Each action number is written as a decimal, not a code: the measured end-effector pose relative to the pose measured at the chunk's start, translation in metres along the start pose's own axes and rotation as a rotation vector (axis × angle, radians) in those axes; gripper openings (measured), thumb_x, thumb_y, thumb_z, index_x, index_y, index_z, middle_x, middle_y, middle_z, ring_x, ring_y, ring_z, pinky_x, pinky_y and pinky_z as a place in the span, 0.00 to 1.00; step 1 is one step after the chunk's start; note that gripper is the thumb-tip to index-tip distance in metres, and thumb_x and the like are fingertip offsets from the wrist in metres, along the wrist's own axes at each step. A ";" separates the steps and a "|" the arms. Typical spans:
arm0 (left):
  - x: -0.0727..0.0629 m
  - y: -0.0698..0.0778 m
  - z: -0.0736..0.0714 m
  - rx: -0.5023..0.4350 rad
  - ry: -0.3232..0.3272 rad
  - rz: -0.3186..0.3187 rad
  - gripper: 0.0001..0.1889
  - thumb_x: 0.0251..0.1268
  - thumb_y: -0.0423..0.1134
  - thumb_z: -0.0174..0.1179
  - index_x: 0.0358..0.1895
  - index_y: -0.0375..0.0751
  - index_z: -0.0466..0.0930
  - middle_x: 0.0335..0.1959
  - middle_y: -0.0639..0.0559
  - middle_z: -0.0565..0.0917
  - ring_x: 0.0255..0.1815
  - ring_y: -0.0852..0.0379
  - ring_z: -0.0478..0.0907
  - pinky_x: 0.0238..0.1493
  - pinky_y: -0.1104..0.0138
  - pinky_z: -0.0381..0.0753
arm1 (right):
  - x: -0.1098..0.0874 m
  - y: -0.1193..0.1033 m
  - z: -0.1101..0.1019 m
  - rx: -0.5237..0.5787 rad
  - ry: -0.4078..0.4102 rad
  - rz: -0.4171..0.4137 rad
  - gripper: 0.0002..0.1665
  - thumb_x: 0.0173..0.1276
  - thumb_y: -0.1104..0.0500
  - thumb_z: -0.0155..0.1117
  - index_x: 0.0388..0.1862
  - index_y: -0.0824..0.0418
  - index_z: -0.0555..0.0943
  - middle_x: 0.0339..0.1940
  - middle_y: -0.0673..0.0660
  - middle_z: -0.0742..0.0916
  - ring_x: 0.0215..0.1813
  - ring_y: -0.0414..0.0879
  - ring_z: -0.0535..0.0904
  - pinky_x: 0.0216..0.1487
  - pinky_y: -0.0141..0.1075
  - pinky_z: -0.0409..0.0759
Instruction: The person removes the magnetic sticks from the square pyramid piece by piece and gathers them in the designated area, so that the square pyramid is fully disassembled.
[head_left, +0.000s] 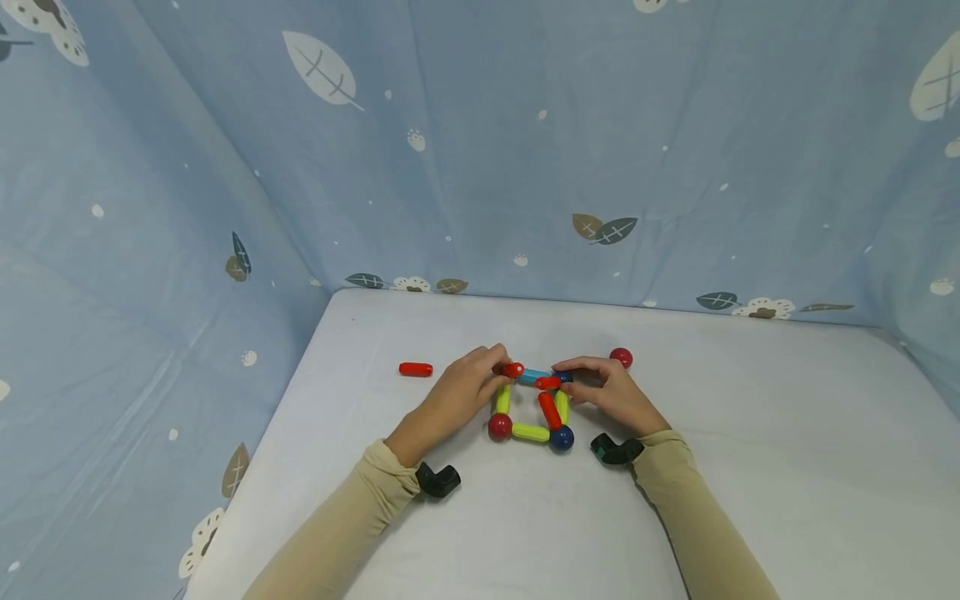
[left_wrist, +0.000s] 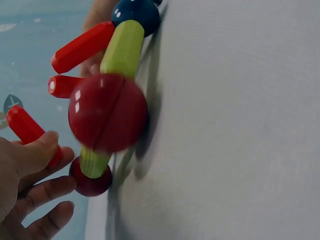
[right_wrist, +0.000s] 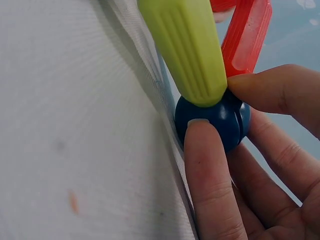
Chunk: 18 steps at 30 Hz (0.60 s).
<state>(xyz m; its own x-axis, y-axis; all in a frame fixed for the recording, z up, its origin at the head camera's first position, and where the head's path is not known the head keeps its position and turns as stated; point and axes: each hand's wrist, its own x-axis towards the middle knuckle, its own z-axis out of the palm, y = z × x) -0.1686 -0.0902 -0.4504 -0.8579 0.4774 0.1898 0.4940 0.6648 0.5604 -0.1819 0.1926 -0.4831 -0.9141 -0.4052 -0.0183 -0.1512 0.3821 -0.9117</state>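
Observation:
A four-sided frame of rods and balls lies on the table between the hands. My left hand (head_left: 459, 387) pinches a red rod (left_wrist: 25, 125) between thumb and fingers, at the frame's far-left red ball (left_wrist: 91, 181). On the far right, my right hand (head_left: 613, 392) grips a dark blue ball (right_wrist: 220, 120), which joins a yellow-green rod (right_wrist: 190, 50) and a red rod (right_wrist: 246, 40). A light blue rod (head_left: 534, 376) forms the far side. Nearest me are a red ball (head_left: 500, 427), a yellow-green rod (head_left: 531, 432) and a blue ball (head_left: 561, 439), from which another red rod (head_left: 550, 410) rises at a slant.
One loose red rod (head_left: 416, 369) lies left of the left hand. Behind the right hand sits a loose red ball (head_left: 621, 357). Black devices (head_left: 438, 481) are worn at both wrists. Patterned blue cloth (head_left: 480, 167) hangs behind the white table (head_left: 787, 433).

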 end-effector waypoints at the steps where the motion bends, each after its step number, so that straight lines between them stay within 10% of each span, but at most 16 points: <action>1: 0.000 0.000 -0.001 -0.009 0.005 -0.007 0.08 0.74 0.40 0.64 0.49 0.51 0.75 0.44 0.55 0.85 0.42 0.59 0.77 0.46 0.65 0.82 | 0.000 0.000 0.000 0.000 0.002 0.005 0.20 0.71 0.55 0.71 0.60 0.57 0.85 0.62 0.59 0.87 0.57 0.55 0.84 0.51 0.31 0.84; 18: 0.003 -0.006 -0.002 -0.136 -0.014 -0.029 0.12 0.71 0.40 0.66 0.54 0.48 0.78 0.54 0.53 0.86 0.56 0.55 0.81 0.60 0.59 0.82 | 0.001 0.004 0.001 0.005 -0.008 0.003 0.20 0.72 0.54 0.70 0.61 0.57 0.85 0.63 0.60 0.86 0.58 0.56 0.84 0.49 0.33 0.86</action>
<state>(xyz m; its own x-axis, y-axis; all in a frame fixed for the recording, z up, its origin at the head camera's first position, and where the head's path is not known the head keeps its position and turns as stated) -0.1746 -0.0943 -0.4517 -0.8692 0.4673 0.1613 0.4443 0.5953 0.6695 -0.1835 0.1931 -0.4871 -0.9115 -0.4107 -0.0242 -0.1465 0.3790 -0.9137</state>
